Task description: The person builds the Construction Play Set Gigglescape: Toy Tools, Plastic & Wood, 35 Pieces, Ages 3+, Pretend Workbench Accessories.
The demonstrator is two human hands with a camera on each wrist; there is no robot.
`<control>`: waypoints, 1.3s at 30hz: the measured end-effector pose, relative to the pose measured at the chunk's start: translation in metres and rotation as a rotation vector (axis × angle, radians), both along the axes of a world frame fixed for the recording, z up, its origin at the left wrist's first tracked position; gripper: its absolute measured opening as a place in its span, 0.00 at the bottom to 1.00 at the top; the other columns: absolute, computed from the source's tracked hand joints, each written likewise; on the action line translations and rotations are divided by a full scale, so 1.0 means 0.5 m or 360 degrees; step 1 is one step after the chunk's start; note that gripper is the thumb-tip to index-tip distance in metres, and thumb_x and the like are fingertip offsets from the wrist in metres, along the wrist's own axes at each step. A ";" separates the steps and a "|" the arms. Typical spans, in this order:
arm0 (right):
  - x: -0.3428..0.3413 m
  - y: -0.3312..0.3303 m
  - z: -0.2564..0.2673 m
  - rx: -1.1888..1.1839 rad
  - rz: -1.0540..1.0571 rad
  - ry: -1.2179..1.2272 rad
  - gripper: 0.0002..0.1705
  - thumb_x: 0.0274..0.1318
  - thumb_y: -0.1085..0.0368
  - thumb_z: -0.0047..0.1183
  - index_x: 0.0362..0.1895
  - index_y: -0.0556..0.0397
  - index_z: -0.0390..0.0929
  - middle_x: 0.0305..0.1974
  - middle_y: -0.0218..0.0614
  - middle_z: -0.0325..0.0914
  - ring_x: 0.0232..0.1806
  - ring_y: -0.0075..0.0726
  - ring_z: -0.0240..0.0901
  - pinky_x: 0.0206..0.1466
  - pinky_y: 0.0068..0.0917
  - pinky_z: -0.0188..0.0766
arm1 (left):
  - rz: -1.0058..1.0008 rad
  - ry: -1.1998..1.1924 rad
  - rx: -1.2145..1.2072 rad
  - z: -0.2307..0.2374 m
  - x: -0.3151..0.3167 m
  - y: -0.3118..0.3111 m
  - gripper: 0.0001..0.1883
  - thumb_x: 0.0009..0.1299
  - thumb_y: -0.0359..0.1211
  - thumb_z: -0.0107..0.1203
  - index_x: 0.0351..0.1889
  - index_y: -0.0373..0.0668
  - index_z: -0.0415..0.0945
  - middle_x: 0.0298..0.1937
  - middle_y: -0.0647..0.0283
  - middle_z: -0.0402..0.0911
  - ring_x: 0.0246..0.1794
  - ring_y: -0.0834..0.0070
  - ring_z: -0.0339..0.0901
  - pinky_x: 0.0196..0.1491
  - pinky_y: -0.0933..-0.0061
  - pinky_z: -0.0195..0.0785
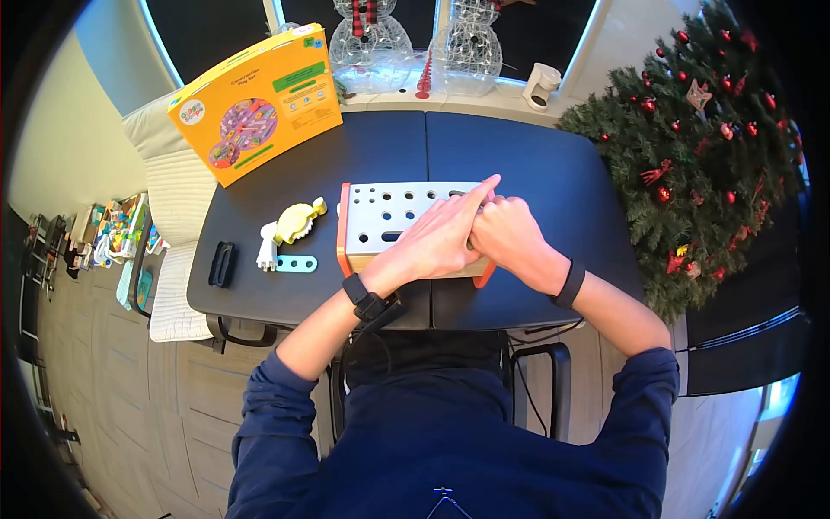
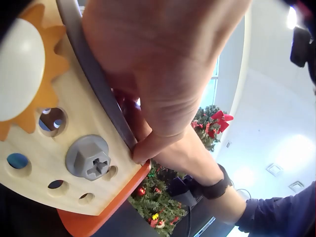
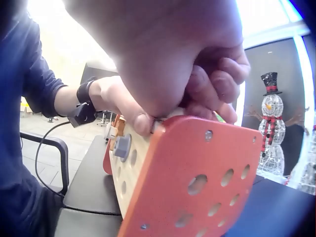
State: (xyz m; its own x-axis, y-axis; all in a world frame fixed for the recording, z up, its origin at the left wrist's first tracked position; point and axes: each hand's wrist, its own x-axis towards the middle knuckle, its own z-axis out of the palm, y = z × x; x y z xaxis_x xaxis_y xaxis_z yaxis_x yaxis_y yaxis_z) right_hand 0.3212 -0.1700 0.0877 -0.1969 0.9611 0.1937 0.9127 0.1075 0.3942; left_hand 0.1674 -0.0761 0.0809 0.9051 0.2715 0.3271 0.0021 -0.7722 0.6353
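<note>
A wooden toy workbench [image 1: 372,203] with a grey holed top and orange ends stands before me. My left hand [image 1: 428,242] lies across the right part of its top, index finger straight, thumb [image 2: 143,149] pressing the front edge. My right hand [image 1: 514,238] is at the top's right end against the left, its fingers [image 3: 224,85] curled beside the orange end panel [image 3: 163,182]. Whatever is between these fingers is hidden, so I cannot tell if they hold something. A grey hex-headed toy bolt [image 2: 89,158] sits in the wooden front, near an orange gear with a white centre [image 2: 22,69].
Left of the workbench lie a yellow toy piece with a toothed edge [image 1: 298,222], a white claw-ended piece [image 1: 267,251], a teal holed strip [image 1: 296,264] and a black case [image 1: 223,265]. An orange-yellow toy box [image 1: 303,95] stands behind. A decorated tree [image 1: 640,182] borders the table's right side.
</note>
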 end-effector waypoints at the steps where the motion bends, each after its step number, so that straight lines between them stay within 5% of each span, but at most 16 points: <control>1: -0.004 -0.001 0.000 0.0020 -0.0049 -0.0012 0.08 0.46 0.62 0.66 0.20 0.50 0.84 0.25 0.34 0.82 0.21 0.33 0.80 0.25 0.34 0.72 | 0.0006 -0.0043 0.0029 -0.001 0.000 -0.001 0.57 0.62 0.29 0.71 0.87 0.46 0.45 0.70 0.46 0.76 0.67 0.44 0.75 0.70 0.49 0.67; 9: -0.025 0.000 -0.018 -0.0096 -0.0290 -0.0152 0.06 0.51 0.62 0.65 0.25 0.48 0.85 0.26 0.33 0.83 0.28 0.35 0.83 0.26 0.34 0.73 | 0.0087 -0.0091 0.0219 -0.009 -0.006 -0.015 0.53 0.61 0.29 0.70 0.85 0.47 0.52 0.62 0.47 0.81 0.62 0.47 0.77 0.68 0.52 0.68; 13: -0.032 -0.012 -0.018 0.0115 -0.0260 -0.0178 0.05 0.52 0.61 0.64 0.29 0.48 0.86 0.27 0.31 0.84 0.33 0.36 0.85 0.27 0.35 0.75 | 0.0111 -0.0187 0.0237 -0.014 -0.015 -0.026 0.44 0.67 0.28 0.68 0.81 0.43 0.59 0.65 0.48 0.80 0.66 0.48 0.77 0.70 0.50 0.68; 16: -0.027 -0.019 -0.016 0.0058 -0.0243 -0.0199 0.12 0.61 0.57 0.62 0.27 0.48 0.85 0.24 0.31 0.83 0.31 0.36 0.85 0.28 0.34 0.78 | 0.0244 -0.0529 0.0375 -0.009 -0.056 -0.033 0.31 0.70 0.24 0.64 0.72 0.40 0.70 0.59 0.51 0.83 0.61 0.51 0.81 0.64 0.51 0.73; 18: -0.027 -0.024 -0.021 0.0186 -0.0248 -0.0033 0.26 0.73 0.46 0.55 0.25 0.49 0.84 0.20 0.31 0.81 0.28 0.36 0.83 0.27 0.34 0.79 | 0.0437 -0.0637 0.0338 0.006 -0.121 -0.019 0.22 0.72 0.22 0.60 0.64 0.39 0.77 0.55 0.53 0.85 0.56 0.53 0.83 0.59 0.53 0.76; 20: -0.030 -0.024 -0.023 0.0239 -0.0303 -0.0005 0.32 0.76 0.41 0.52 0.24 0.49 0.84 0.18 0.31 0.79 0.26 0.36 0.82 0.26 0.33 0.78 | 0.0848 -0.0619 0.0033 0.047 -0.210 0.011 0.12 0.73 0.21 0.57 0.54 0.39 0.80 0.49 0.55 0.87 0.49 0.55 0.86 0.51 0.57 0.79; 22: -0.031 -0.023 -0.033 0.0275 -0.0303 -0.0022 0.31 0.74 0.41 0.54 0.23 0.50 0.82 0.17 0.32 0.79 0.25 0.36 0.81 0.25 0.33 0.78 | 0.1069 -0.0526 -0.0025 0.037 -0.288 0.086 0.13 0.74 0.20 0.54 0.53 0.42 0.80 0.47 0.55 0.88 0.47 0.55 0.87 0.49 0.58 0.79; 25: -0.031 -0.023 -0.030 0.0293 -0.0282 -0.0036 0.31 0.74 0.41 0.55 0.24 0.51 0.81 0.17 0.32 0.78 0.25 0.36 0.81 0.25 0.32 0.78 | 0.1190 0.0220 0.0310 -0.015 -0.390 0.141 0.13 0.75 0.23 0.53 0.54 0.43 0.80 0.49 0.52 0.88 0.51 0.49 0.86 0.49 0.52 0.79; 28: -0.036 -0.026 -0.026 0.0304 -0.0288 -0.0007 0.30 0.74 0.42 0.55 0.24 0.51 0.81 0.17 0.33 0.78 0.24 0.36 0.81 0.24 0.31 0.78 | 0.1034 0.0709 0.0473 -0.105 -0.446 0.166 0.15 0.73 0.25 0.55 0.57 0.44 0.80 0.53 0.54 0.86 0.52 0.50 0.86 0.50 0.49 0.80; 34: -0.031 -0.027 -0.021 0.0246 -0.0233 -0.0017 0.27 0.75 0.47 0.55 0.24 0.51 0.79 0.17 0.36 0.78 0.24 0.39 0.81 0.24 0.33 0.77 | 0.0918 0.1236 0.0784 -0.188 -0.469 0.200 0.20 0.68 0.25 0.60 0.59 0.45 0.77 0.58 0.56 0.82 0.47 0.51 0.88 0.46 0.49 0.81; 39: -0.032 -0.027 -0.022 0.0271 -0.0229 -0.0031 0.28 0.75 0.45 0.55 0.24 0.51 0.80 0.17 0.35 0.78 0.24 0.37 0.81 0.24 0.32 0.78 | 0.0837 0.1199 0.0720 -0.189 -0.446 0.200 0.22 0.66 0.30 0.61 0.59 0.42 0.75 0.55 0.51 0.84 0.48 0.48 0.87 0.50 0.49 0.81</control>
